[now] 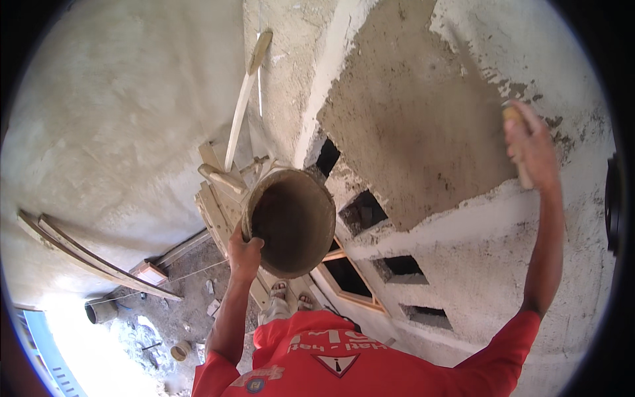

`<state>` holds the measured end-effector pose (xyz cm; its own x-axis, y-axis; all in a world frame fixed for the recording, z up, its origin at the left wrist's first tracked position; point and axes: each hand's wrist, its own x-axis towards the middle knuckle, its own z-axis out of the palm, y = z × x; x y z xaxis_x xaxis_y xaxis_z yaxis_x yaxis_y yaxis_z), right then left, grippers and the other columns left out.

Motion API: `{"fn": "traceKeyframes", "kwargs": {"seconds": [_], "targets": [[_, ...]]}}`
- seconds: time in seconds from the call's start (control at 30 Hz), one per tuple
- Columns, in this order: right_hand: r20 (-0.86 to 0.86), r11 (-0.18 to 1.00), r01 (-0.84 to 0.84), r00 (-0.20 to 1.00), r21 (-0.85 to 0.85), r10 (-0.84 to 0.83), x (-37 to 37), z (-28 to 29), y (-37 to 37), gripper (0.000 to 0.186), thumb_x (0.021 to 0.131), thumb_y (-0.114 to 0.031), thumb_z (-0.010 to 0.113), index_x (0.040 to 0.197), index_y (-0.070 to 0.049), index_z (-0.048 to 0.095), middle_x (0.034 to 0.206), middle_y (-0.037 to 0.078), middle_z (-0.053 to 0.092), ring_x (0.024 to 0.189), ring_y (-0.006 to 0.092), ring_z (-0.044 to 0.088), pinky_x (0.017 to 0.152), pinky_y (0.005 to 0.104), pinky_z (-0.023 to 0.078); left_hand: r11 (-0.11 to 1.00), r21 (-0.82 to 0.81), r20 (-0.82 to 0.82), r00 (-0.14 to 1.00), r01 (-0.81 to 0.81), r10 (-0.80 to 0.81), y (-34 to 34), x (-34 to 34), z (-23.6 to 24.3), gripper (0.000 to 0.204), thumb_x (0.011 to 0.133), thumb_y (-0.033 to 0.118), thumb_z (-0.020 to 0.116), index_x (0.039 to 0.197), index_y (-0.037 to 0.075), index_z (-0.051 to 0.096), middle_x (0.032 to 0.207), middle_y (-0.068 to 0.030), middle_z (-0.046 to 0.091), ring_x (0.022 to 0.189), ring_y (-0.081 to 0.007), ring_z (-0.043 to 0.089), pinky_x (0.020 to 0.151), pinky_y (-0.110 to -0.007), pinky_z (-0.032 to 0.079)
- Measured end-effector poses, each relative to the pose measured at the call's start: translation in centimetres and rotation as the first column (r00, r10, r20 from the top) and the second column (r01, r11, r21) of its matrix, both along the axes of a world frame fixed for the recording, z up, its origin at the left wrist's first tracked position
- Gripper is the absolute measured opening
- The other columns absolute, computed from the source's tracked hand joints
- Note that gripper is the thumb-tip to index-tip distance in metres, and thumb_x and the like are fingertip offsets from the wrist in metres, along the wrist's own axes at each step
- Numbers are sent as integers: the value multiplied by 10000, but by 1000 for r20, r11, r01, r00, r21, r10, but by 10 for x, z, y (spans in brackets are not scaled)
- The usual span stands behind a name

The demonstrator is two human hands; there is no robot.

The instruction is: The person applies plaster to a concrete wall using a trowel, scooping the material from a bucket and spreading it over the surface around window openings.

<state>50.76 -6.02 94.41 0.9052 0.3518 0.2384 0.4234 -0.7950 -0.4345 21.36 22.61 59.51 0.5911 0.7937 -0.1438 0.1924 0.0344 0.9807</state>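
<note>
Timber strips (99,256), bowed, leaning low against the smooth wall (119,112), well left of the bucket (311,228). Below and left of the bucket, on the rubble-strewn ground (185,308), a pale container (100,311) and a small round vessel (180,351). Above and left of the bucket, a slim wooden pole (239,122), foot among rough boards (215,208).

Left hand (246,257) at the bucket's left rim, thumb hooked over the edge, remaining fingers hidden behind; seemingly pinching the rim. Mouth turned up toward the camera, inside too dark to judge any load. Just below the bucket, sandalled feet (279,289) on the boards. Could slide out of a one-handed hold through weight or wet mortar on the rim, dropping onto those feet. Could also lose footing on loose boards from stretching far right.

Right of the bucket, square openings (364,212), then a darker damp-looking patch (423,126). Farthest right of the bucket, right hand (539,149), fingers wrapped around a wooden-handled tool (512,115), far end blurred. Could gouge the patch or shed lumps through too steep an angle or too hard a press.
</note>
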Motion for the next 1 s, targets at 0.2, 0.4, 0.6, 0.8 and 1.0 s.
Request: {"fn": "traceKeyframes", "kwargs": {"seconds": [0.2,0.4,0.6,0.8,1.0], "targets": [[-748,933,-310,660,-183,73,-49,-144,19,719,869,-272,748,1458,20,456,975,109,683,658,132,616,580,293,537,992,-112,144,989,55,-38,-18,16,-8,587,742,-5,569,1328,-21,597,1035,-85,702,926,-154,631,856,-279,498],[-958,950,-173,85,258,276,-92,-277,29,474,937,-210,682,1314,31,524,838,98,629,604,177,636,523,335,535,992,-108,181,983,60,-40,-22,17,-22,548,749,-61,558,1295,-42,596,1045,-56,701,915,-113,644,830,-251,518],[-838,927,-264,411,267,359,-109,-336,76,454,896,-206,709,1222,37,506,778,145,659,662,252,693,551,387,556,996,-18,77,993,90,-88,-22,11,2,546,757,-39,547,1301,-47,588,1053,-66,705,922,-122,639,842,-263,512],[-285,581,-801,596,-147,751,-105,-368,81,504,838,-158,700,1278,-6,510,938,237,689,793,412,713,691,494,593,993,-23,172,979,117,-111,-10,11,3,550,753,-36,541,1300,-45,597,1054,-59,705,933,-119,633,854,-266,507],[-489,197,-883,409,-427,771,-89,-313,76,422,862,-93,650,1263,-60,525,929,218,661,830,412,716,729,507,593,986,-73,130,982,151,-140,2,4,-5,559,753,-53,536,1309,-41,595,1082,-51,699,966,-115,629,887,-263,500]]}}
